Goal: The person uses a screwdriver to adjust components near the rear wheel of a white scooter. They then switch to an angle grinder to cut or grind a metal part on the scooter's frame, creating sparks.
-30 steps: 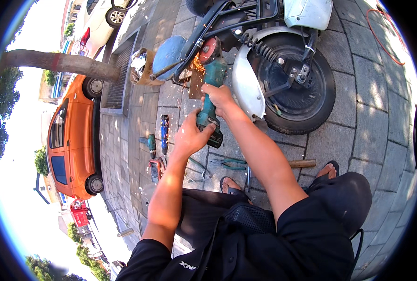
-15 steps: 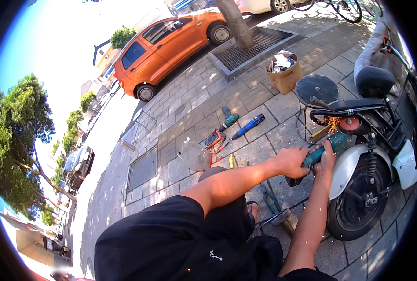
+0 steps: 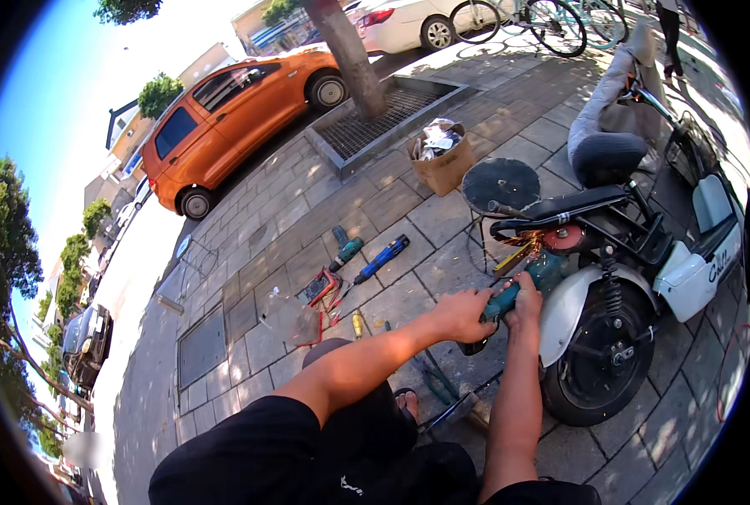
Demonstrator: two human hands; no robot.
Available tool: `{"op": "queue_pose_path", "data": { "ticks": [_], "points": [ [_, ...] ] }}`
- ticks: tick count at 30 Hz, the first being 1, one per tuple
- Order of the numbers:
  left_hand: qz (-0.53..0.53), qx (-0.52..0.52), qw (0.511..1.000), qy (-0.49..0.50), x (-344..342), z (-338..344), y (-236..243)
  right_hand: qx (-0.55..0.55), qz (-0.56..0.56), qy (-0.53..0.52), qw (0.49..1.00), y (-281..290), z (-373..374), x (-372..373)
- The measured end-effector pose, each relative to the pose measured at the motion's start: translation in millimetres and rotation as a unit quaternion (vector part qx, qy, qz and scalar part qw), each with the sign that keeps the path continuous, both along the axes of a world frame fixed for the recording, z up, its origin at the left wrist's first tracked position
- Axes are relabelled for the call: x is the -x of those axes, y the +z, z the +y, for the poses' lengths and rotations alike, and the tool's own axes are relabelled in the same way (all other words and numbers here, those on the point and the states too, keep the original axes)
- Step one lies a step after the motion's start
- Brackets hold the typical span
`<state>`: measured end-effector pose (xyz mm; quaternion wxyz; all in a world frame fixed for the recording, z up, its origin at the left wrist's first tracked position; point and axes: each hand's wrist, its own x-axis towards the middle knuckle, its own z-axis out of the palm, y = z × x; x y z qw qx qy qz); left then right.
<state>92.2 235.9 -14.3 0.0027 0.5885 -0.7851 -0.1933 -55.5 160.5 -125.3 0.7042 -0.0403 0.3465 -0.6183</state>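
As seen toward three o'clock: white-panelled scooter (image 3: 613, 290). At one: cardboard box (image 3: 444, 168). Toward three: teal angle grinder (image 3: 545, 274), grasped in clenched left hand (image 3: 462, 316) at rear, in clenched right hand (image 3: 525, 304) farther forward; red disc (image 3: 563, 238); orange sparks (image 3: 530, 241).

Just left of the scooter (image 3: 613, 295), the left hand (image 3: 462, 315) and right hand (image 3: 524, 300) cover much of the grip of the grinder (image 3: 547, 271), and sparks (image 3: 524, 247) blur the edge of its red disc (image 3: 562, 237). Well left of the scooter, scraps (image 3: 436, 140) in the carton (image 3: 447, 172) are too jumbled for me to tell apart. Beyond the scooter, a person (image 3: 670, 38) is cut off at the top, as is a tree trunk (image 3: 346, 57) farther left.
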Motion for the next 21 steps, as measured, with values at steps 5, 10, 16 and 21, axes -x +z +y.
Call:
{"op": "queue_pose_path", "data": {
  "ticks": [5, 10, 16, 21],
  "points": [
    [0.009, 0.013, 1.000, -0.012, 1.8, -6.9, -3.1, 0.019, 0.000, -0.014, 1.000, -2.4, -3.5, 2.6],
    [0.014, -0.007, 0.999, -0.029, 2.0, -6.2, -2.2, 0.006, 0.010, -0.039, 0.999, -3.2, 1.1, -0.8],
    [0.013, -0.010, 0.999, -0.029, 8.0, -3.5, 6.4, 0.006, 0.009, -0.050, 0.999, -4.1, 4.1, 0.7],
    [0.014, -0.010, 0.999, -0.035, -0.6, -7.5, 0.6, 0.009, 0.010, -0.036, 0.999, -6.9, -0.7, -4.3]
  ]
}}
